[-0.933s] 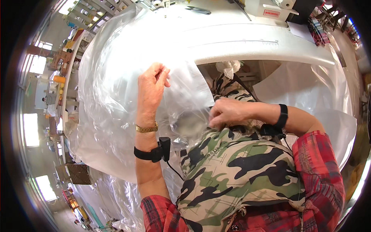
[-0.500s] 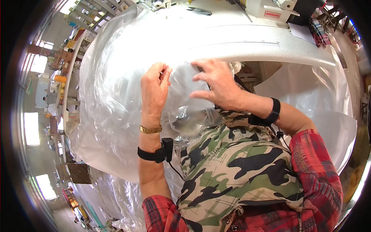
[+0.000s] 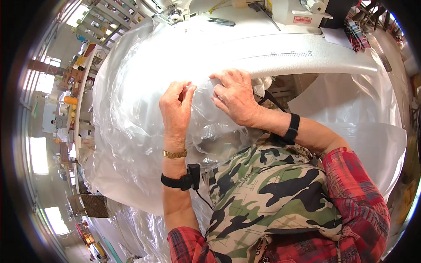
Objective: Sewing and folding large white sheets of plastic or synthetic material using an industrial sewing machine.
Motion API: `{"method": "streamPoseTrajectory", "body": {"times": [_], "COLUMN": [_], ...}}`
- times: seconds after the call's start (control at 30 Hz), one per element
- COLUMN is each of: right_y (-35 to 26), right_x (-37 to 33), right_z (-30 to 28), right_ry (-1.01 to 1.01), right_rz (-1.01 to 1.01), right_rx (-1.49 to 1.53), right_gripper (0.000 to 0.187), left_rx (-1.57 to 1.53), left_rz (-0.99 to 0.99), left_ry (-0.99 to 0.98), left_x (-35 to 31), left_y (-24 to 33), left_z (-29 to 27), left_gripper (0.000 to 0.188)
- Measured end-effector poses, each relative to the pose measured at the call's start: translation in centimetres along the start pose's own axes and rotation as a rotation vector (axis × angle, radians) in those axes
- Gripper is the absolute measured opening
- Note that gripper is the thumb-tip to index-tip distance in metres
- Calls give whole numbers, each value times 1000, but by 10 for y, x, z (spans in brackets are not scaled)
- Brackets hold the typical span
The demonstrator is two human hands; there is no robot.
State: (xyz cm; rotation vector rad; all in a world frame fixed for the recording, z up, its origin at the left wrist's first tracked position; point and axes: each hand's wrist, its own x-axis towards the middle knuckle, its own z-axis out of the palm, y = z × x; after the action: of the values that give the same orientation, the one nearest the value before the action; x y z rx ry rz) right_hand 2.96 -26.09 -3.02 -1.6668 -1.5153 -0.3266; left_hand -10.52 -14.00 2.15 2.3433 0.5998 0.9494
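Note:
A large sheet of clear plastic film is spread in wrinkles over the white table and hangs down toward my lap. My left hand is closed in a pinch at the film, thumb against the fingertips. Just to its right, my right hand has its fingers curled and drawn together at the film, with glare washing out the part between the two hands. The exact edge that the fingers grip is hard to see.
At the far side stands a white sewing machine. Small thread snips lie on the white tabletop, which carries printed ruler marks. Checked cloth sits at the far right. A camouflage apron covers my lap.
My right hand has shifted slightly left, its spread fingers now curled in at the film. My left hand sits a little lower in the picture and keeps its pinch.

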Motion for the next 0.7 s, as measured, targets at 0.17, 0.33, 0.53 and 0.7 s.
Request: {"method": "streamPoseTrajectory", "body": {"times": [0.17,0.33,0.53,0.7], "right_y": [-2,-12,-7,-16], "right_x": [3,-14,-7,-7], "right_z": [-5,-13,19,30], "right_ry": [88,3,-15,-79], "right_rz": [40,-464,-411,-284], "right_rx": [-75,-64,-204,-209], "right_gripper": [18,27,35,37], "left_rx": [101,171,227,259], "left_rz": [115,140,265,311], "left_ry": [82,106,73,-17], "left_x": [4,4,8,8], "left_y": [7,9,7,13], "left_z": [0,-2,1,1], "left_gripper": [9,10,12,14]}}
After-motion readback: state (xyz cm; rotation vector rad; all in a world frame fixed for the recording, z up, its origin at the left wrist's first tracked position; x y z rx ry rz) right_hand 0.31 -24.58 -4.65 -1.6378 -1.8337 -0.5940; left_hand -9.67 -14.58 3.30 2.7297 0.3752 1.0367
